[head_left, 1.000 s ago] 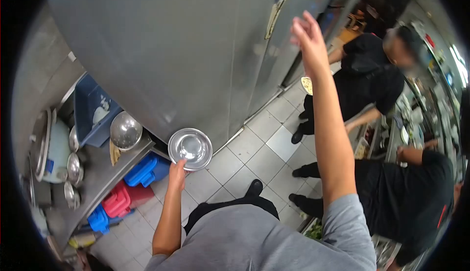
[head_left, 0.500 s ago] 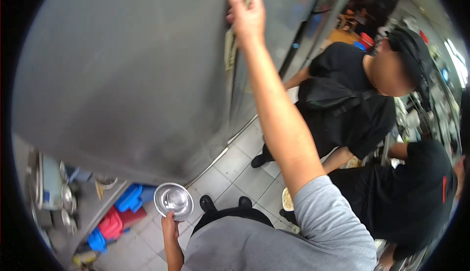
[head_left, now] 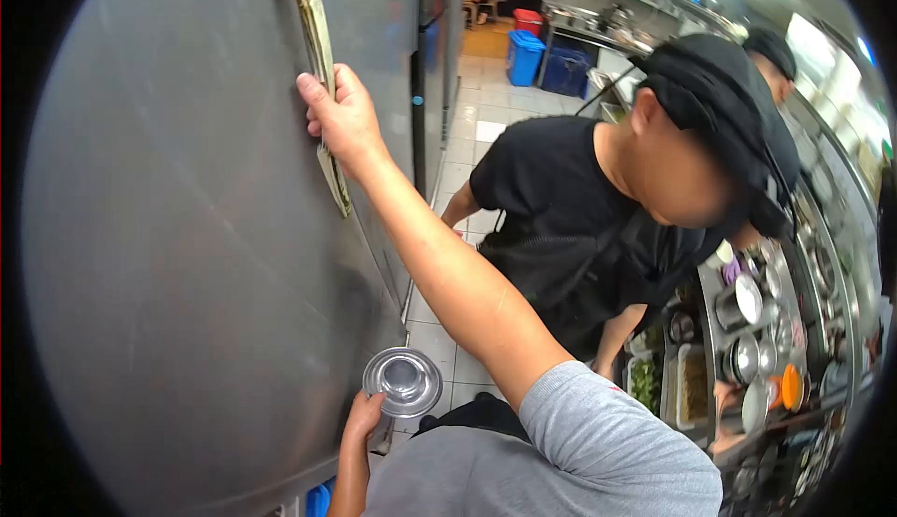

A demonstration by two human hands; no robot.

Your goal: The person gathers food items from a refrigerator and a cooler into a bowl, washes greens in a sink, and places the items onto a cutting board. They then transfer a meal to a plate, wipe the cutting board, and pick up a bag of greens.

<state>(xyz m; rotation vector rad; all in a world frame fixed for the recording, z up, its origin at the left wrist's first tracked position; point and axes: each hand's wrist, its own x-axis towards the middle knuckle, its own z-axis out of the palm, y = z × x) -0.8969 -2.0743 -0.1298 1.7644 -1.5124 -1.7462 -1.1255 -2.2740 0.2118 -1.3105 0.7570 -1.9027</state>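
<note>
My right hand (head_left: 348, 120) is wrapped round the long worn handle (head_left: 316, 27) of a large grey metal door (head_left: 187, 265), with my arm stretched out in front of me. Low down near my waist, my left hand (head_left: 363, 416) grips a round shiny metal bowl (head_left: 404, 377) by its rim, the thumb over the inner edge. The bowl is held upright and nothing shows in it. It is close to the lower part of the door.
A co-worker in black (head_left: 570, 209) stands close on my right. Behind that person is a counter (head_left: 710, 330) with metal pots (head_left: 738, 302) and food trays (head_left: 691, 382). Blue bins (head_left: 525, 57) stand farther back on the tiled floor (head_left: 481, 97).
My view has swung, so the door handle and the bowl sit differently in it and the counter now shows more. Both hands keep their holds on the handle and the bowl.
</note>
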